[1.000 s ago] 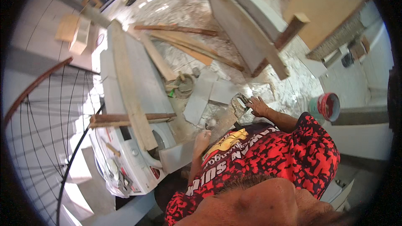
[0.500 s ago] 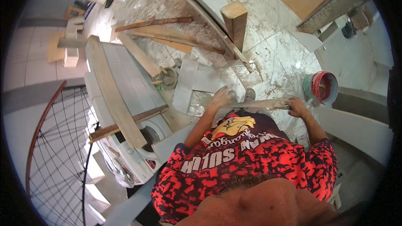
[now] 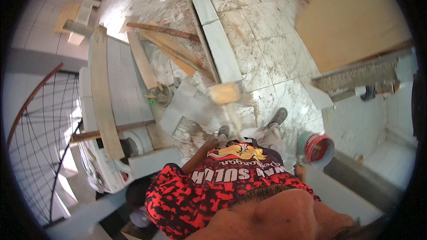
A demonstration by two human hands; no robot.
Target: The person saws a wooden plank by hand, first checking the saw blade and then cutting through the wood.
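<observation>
My left hand [image 3: 211, 144] is low beside the shirt hem, and its fingers are mostly hidden and blurred. Close ahead of it is a blurred pale strip [image 3: 234, 121], below a block-like wooden post end [image 3: 224, 93]; whether the hand touches the strip cannot be made out. My right hand [image 3: 300, 171] is down at my right side, next to a green and red bucket [image 3: 302, 141] with a pale rim. Little of that hand shows, and its grip is unclear.
Grey tile pieces [image 3: 189, 102] and a small bowl with tools [image 3: 161, 95] lie ahead left. Loose planks [image 3: 164, 30] rest beyond them. A long plank [image 3: 106, 89] spans a washing machine [image 3: 135, 151]. A wooden panel [image 3: 351, 22] stands right.
The view has shifted right. My hands have dropped toward my body, and the long flat bar no longer spans between them. The post end appears nearer, and my feet are apart.
</observation>
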